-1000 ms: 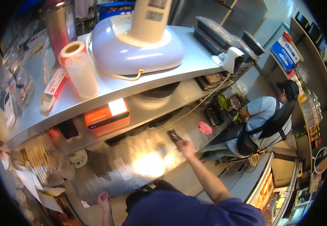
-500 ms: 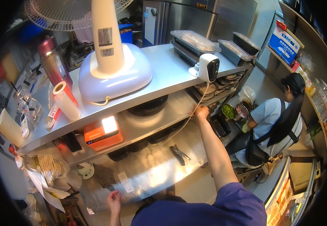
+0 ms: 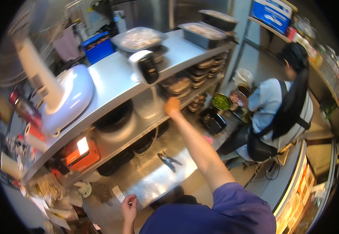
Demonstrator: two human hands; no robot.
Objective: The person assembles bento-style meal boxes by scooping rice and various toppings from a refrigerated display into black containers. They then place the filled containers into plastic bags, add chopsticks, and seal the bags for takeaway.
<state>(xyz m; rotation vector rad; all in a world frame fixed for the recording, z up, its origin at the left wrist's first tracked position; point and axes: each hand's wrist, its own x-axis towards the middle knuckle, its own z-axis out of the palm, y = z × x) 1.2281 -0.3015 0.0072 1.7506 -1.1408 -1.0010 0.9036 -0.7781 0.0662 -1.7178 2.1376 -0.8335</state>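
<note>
My right arm stretches out over the steel worktop (image 3: 146, 191). My right hand (image 3: 172, 107) is at the lower shelf, just in front of stacked food containers (image 3: 176, 86) and beside a clear plastic tub (image 3: 147, 102). Its fingers are blurred and face away, so their grip is hidden. The white camera's cable (image 3: 154, 136) hangs down to the left of this hand. Near the worktop's front edge, my left hand (image 3: 129, 206) is loosely curled with nothing in it, next to a white paper slip (image 3: 118, 194). Black-handled tongs (image 3: 169, 160) lie between my arms.
A fan (image 3: 70, 99), a white camera (image 3: 144, 66) and lidded containers (image 3: 138, 39) stand on the upper shelf. An orange device (image 3: 83, 156) glows below. At right a co-worker (image 3: 280, 101) sits by a bowl of chopped greens (image 3: 221, 101) and a black tray (image 3: 213, 121).
The view has swung to the right and tilted, so the shelves appear further left. My right arm stays stretched toward the stacked containers; my left hand remains by the worktop edge.
</note>
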